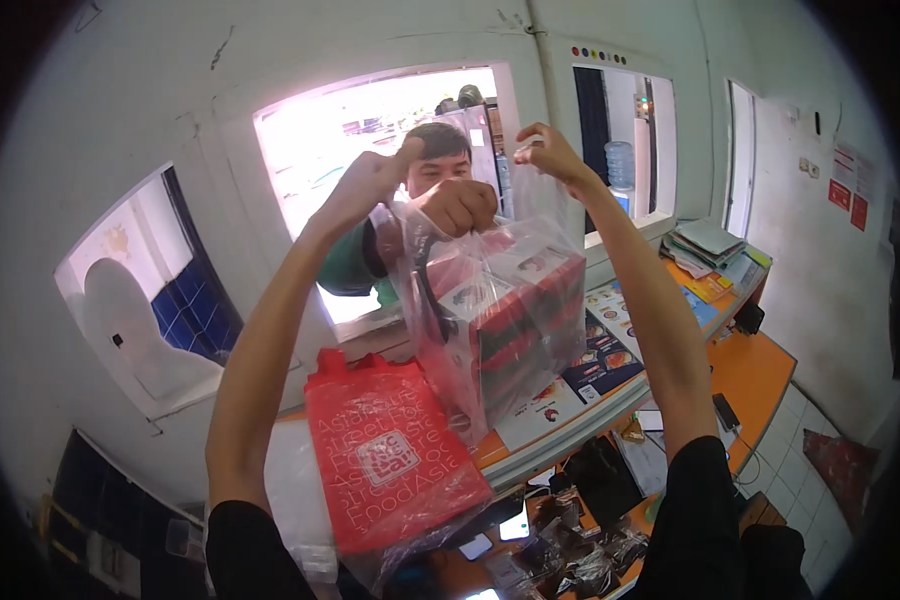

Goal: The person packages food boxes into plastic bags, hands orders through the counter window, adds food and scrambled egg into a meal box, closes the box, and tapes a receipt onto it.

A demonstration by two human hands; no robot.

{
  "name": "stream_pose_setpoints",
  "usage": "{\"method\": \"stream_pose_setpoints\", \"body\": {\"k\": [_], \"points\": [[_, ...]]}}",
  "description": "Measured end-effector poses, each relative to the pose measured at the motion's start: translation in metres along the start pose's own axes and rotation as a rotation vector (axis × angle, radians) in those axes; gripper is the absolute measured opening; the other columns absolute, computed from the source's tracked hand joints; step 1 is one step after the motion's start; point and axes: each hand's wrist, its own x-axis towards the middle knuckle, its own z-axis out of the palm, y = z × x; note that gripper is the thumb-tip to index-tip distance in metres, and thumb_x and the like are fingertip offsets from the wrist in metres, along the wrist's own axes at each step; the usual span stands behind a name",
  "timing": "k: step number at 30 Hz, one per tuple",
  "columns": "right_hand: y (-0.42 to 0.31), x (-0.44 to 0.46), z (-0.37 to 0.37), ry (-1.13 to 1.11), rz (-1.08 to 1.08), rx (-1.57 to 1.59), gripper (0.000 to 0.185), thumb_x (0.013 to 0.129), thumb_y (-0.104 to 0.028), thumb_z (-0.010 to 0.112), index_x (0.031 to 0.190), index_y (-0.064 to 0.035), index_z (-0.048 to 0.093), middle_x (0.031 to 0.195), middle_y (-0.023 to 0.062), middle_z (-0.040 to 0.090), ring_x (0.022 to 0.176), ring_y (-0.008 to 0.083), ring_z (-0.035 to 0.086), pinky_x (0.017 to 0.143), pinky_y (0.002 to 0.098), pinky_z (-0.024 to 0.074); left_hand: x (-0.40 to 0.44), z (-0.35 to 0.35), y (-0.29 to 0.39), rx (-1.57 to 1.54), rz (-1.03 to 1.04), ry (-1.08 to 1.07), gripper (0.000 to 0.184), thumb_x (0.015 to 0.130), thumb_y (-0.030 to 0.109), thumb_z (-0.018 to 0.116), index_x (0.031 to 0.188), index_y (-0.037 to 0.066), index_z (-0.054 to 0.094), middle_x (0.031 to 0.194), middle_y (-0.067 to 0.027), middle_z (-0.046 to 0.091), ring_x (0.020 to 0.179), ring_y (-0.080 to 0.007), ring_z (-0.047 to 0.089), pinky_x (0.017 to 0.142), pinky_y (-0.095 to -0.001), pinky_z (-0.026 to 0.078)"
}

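Observation:
A clear plastic bag (448,375) hangs around a stack of red and white food boxes (530,285) at the counter window. My left hand (378,183) is raised at the bag's upper left, fingers closed on its edge. On the other side, my right hand (552,160) pinches the bag's upper right part. Between my hands, a person's fist (460,207) reaches through the window to the top of the boxes; what it grips is hidden. A red printed carrier bag (395,450), covered in clear plastic, lies left of the boxes.
The person in a green sleeve (350,262) stands beyond the window opening. Printed menus (545,410) lie on the counter, and stacked papers (702,245) are at its right end. Below are a lit phone (515,522) and several small dark packets (590,560).

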Motion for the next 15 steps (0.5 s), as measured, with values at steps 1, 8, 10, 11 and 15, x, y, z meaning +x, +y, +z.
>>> {"method": "stream_pose_setpoints", "body": {"k": [1,8,10,11,15], "points": [[0.007,0.000,-0.001,0.029,-0.012,-0.015,0.042,0.066,-0.012,0.074,0.106,-0.0036,0.063,0.085,0.0102,0.065,0.079,0.0191,0.063,0.071,0.0305,0.0482,-0.002,0.001,0.003,0.143,-0.030,-0.012,0.076,0.092,0.068,0.051,0.055,0.002,0.050,0.050,-0.0012,0.037,0.048,-0.0117,0.040,0.049,-0.0330,0.036],[0.047,-0.008,-0.003,0.000,-0.064,-0.127,0.040,0.068,-0.010,0.077,0.104,-0.0049,0.062,0.071,0.0082,0.066,0.071,0.0166,0.064,0.069,0.0332,0.0486,-0.032,0.009,0.006,0.517,-0.079,-0.136,0.080,0.094,0.071,0.035,0.087,0.001,0.073,0.071,-0.0176,0.066,0.070,-0.0288,0.065,0.071,-0.0446,0.050],[0.047,-0.010,-0.002,-0.048,-0.137,-0.352,0.040,0.070,-0.011,0.078,0.106,-0.0045,0.063,0.074,0.0093,0.067,0.073,0.0199,0.065,0.070,0.0353,0.0503,-0.043,-0.001,0.014,0.490,-0.069,-0.176,0.063,0.093,0.060,0.039,0.100,0.007,0.071,0.091,-0.0145,0.067,0.088,-0.0286,0.066,0.082,-0.0436,0.051],[0.092,0.007,-0.011,-0.027,-0.413,-0.537,0.039,0.078,-0.019,0.076,0.112,-0.0041,0.063,0.104,0.0122,0.067,0.089,0.0204,0.064,0.079,0.0319,0.0496,-0.041,-0.002,0.011,0.558,0.084,-0.178,0.048,0.091,0.049,0.044,0.111,0.012,0.068,0.105,-0.0093,0.065,0.098,-0.0256,0.064,0.086,-0.0424,0.051],[0.115,0.009,-0.032,0.013,-0.341,-0.699,0.032,0.082,-0.018,0.067,0.111,-0.0051,0.064,0.118,0.0176,0.060,0.107,0.0349,0.058,0.096,0.0442,0.0450,-0.120,-0.027,0.073,0.498,0.587,-0.007,0.038,0.080,0.014,0.060,0.116,0.021,0.071,0.128,0.0023,0.065,0.105,-0.0249,0.065,0.094,-0.0390,0.051]]}}
